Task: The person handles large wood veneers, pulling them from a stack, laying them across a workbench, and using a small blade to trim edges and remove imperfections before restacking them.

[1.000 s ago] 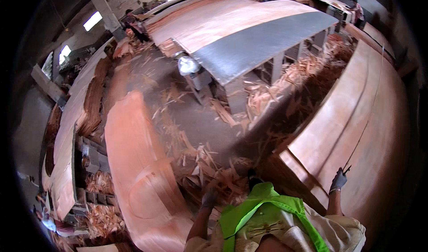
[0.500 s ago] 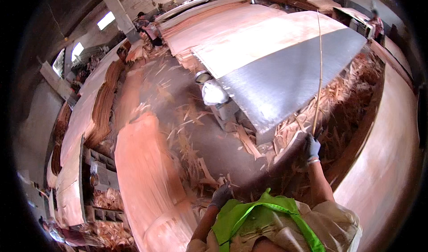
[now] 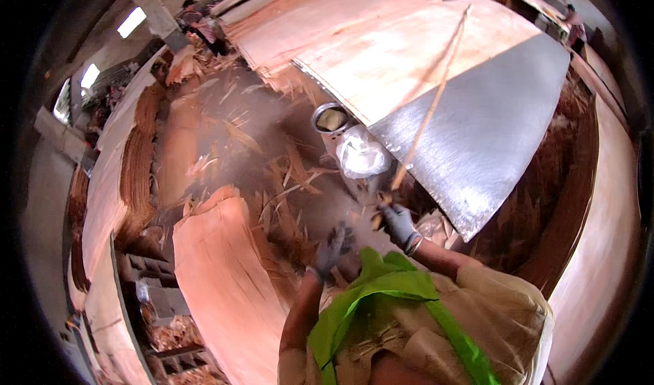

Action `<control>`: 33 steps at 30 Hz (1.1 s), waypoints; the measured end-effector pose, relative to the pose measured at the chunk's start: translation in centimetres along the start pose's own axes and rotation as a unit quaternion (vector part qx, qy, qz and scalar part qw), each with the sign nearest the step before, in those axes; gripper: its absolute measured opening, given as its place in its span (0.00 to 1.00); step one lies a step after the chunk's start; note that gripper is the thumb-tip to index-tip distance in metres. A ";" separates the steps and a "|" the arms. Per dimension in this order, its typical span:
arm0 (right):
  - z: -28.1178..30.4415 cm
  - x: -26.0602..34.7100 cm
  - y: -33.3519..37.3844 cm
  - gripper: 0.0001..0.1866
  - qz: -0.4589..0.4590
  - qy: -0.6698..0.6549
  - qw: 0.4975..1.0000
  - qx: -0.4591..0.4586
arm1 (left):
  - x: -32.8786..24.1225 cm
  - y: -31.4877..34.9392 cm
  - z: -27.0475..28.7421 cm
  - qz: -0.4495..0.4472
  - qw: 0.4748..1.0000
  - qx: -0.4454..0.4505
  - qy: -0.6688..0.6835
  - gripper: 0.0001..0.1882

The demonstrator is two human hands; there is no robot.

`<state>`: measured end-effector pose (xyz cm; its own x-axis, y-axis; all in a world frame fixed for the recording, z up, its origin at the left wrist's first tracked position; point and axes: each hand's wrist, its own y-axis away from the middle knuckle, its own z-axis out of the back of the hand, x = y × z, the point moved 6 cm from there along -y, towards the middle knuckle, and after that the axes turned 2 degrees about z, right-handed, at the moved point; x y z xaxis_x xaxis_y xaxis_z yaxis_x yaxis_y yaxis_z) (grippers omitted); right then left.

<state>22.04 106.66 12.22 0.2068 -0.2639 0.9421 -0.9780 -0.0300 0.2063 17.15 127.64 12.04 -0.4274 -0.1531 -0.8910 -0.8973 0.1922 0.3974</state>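
My right hand [image 3: 400, 223], in a grey glove, is closed around the lower end of a long thin wooden stick [image 3: 436, 99]. The stick slants up and away across a smooth grey sheet [image 3: 477, 140] and the pale wood veneer sheets beyond it. Lower and to the left, my left hand [image 3: 334, 247], also gloved, hangs over the scrap-strewn floor. Its fingers look loosely apart and somewhat blurred, with nothing visible in them. Just beyond my hands are a white plastic bag [image 3: 362, 153] and a round metal container [image 3: 331, 118] with yellowish contents.
A reddish veneer stack [image 3: 225, 262] lies to the left, and more stacks [image 3: 139, 146] line the far left. A tall curved stack [image 3: 599, 214] stands at my right. Wood scraps [image 3: 289, 174] litter the floor. Two other people [image 3: 201, 27] work far off, left and right.
My right hand has come inward and left, and the stick has tilted to lie slantwise over the grey sheet. The left hand has risen a little. The whole view has shifted.
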 end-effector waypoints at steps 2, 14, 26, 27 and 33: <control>-4.5 0.6 -0.7 0.16 -0.008 0.106 0.986 0.129 | -4.8 -1.8 1.2 -0.026 0.994 0.053 -0.094 0.22; 0.3 1.1 -26.2 0.18 -0.062 -0.127 0.973 -0.182 | -15.5 -20.9 17.2 0.012 0.950 0.035 -0.311 0.18; 1.0 0.5 -34.7 0.19 -0.079 0.228 0.865 -0.440 | -22.2 -34.6 31.1 -0.010 0.947 0.084 -0.310 0.14; 0.7 1.1 -34.6 0.20 -0.051 0.273 0.852 -0.444 | -23.7 -35.6 30.9 -0.152 0.883 0.089 -0.435 0.14; -1.8 1.4 -34.8 0.20 -0.056 0.341 0.782 -0.519 | -24.9 -43.2 35.4 -0.254 0.833 0.065 -0.487 0.11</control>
<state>56.41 109.09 6.81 0.6012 0.2715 0.7515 -0.4788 0.8754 0.0668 70.44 157.45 9.31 0.3534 0.5998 -0.7179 -0.8883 0.4558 -0.0565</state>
